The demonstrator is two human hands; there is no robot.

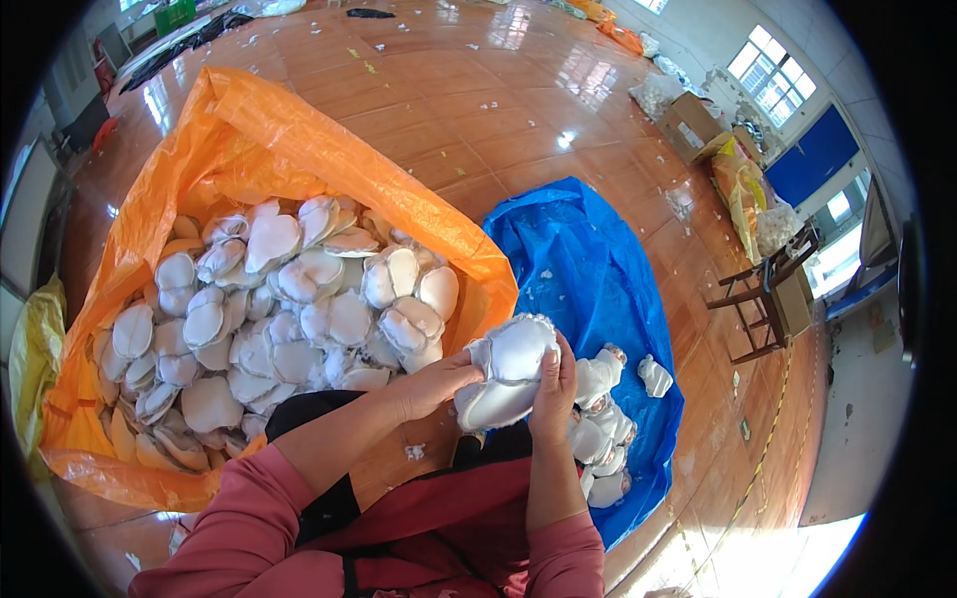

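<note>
Both my hands hold one white padded fabric piece point(510, 371) with a fuzzy rim, above my lap. My left hand point(437, 384) grips its left edge. My right hand point(554, 391) presses on its right side, fingers curled over it. To the left, a large orange plastic bag point(239, 140) stands open and is full of several similar white pieces point(299, 309). To the right, a blue plastic bag point(583, 269) lies open with several white turned pieces point(601, 419) in it.
I sit on a glossy brown tiled floor point(469, 110) strewn with white fluff scraps. A wooden chair point(763, 299) and cardboard boxes point(690, 125) with bags stand at the right by the windows. A yellow bag point(35, 359) lies at the far left.
</note>
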